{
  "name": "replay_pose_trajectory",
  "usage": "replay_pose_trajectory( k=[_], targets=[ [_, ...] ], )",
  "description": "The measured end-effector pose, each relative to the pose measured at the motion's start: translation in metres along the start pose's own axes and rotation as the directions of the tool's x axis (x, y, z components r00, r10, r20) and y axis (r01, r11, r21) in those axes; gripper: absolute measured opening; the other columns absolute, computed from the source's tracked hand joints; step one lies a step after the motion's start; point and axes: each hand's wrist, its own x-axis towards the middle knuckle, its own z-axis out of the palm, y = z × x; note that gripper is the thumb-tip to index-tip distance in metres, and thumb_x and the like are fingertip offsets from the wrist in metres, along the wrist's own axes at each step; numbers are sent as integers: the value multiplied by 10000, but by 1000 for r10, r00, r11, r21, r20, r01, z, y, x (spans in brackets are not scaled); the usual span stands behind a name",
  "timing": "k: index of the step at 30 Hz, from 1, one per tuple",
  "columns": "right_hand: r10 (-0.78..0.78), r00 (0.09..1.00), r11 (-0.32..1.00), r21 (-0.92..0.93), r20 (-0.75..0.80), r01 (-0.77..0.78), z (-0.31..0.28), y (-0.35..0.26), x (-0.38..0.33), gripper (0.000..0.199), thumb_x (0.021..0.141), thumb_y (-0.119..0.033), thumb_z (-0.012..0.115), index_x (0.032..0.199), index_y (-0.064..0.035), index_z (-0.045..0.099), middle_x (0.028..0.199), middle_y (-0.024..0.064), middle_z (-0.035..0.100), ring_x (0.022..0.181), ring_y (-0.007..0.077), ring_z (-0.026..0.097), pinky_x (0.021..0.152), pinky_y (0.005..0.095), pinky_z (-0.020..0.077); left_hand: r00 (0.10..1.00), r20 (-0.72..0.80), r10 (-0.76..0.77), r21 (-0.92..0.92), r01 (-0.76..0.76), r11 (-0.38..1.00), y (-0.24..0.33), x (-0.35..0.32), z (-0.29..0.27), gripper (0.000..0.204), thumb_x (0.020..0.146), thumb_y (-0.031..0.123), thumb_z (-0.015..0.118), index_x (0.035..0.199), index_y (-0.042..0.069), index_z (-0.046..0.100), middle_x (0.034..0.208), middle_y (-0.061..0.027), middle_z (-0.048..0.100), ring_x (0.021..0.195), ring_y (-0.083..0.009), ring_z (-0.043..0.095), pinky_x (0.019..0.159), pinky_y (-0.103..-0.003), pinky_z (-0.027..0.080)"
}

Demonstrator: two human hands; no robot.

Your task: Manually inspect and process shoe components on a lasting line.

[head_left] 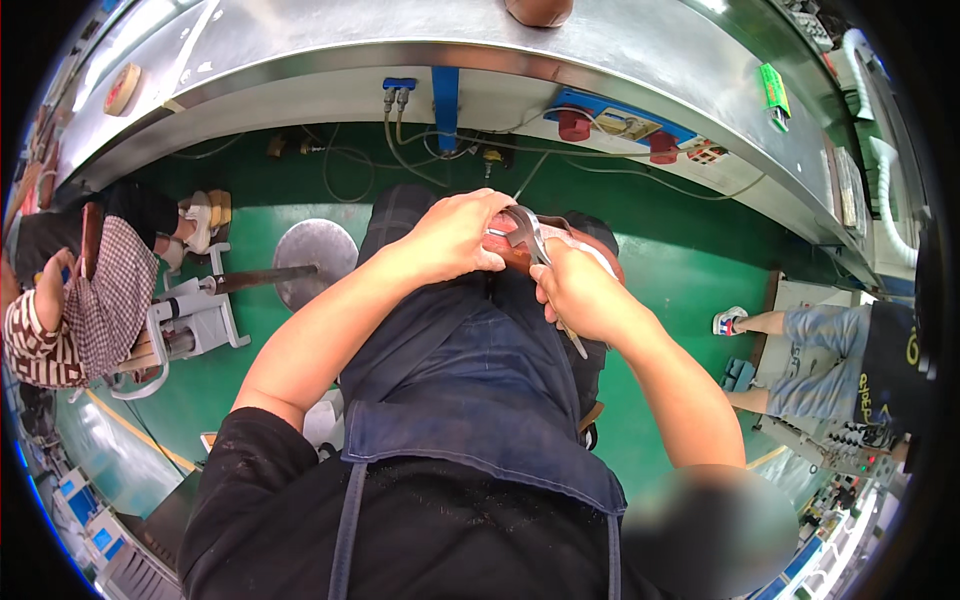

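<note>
Head view: holds a brown shoe (515, 259) above the lap, just off centre toward one o'clock. Clasps the left end of the shoe with the left grip (460, 237), fingers at the far side, thumb at the near side. Wraps the right grip (588, 290) round silver pincers (537, 248), with the curved head toward eleven o'clock at the edge of the shoe and a handle end jutting toward six o'clock. Cannot tell about any bite of the pincers on the leather. Wears a dark blue apron (470, 360) toward six o'clock. Faces a steel table (330, 40) at twelve o'clock, with a roll of tape (123, 90) at ten o'clock, a green box (773, 92) at two and red sockets (574, 125) below the edge at one. Has a checked-clad co-worker (130, 290) at nine o'clock and, at three, another person in pale blue shorts (830, 330).
</note>
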Motion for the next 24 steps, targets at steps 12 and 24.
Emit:
replay_pose_trajectory(
  k=[12,24],
  targets=[
    [115,960,854,469,254,-226,-45,35,-15,313,1064,-85,533,1373,-37,514,980,77,642,818,209,742,737,363,642,1000,-11,17,144,-16,989,-3,-4,4,712,728,174,894,1361,13,608,1287,-185,660,1203,-394,648,1045,-447,527],
    [-9,966,982,-185,-259,-41,15,64,-21,171,1078,-122,542,1122,42,540,826,103,654,640,197,651,592,381,557,999,26,31,438,-40,898,21,-1,12,732,762,193,879,1440,111,614,1328,-55,617,1134,-305,637,937,-443,573]
  ],
)
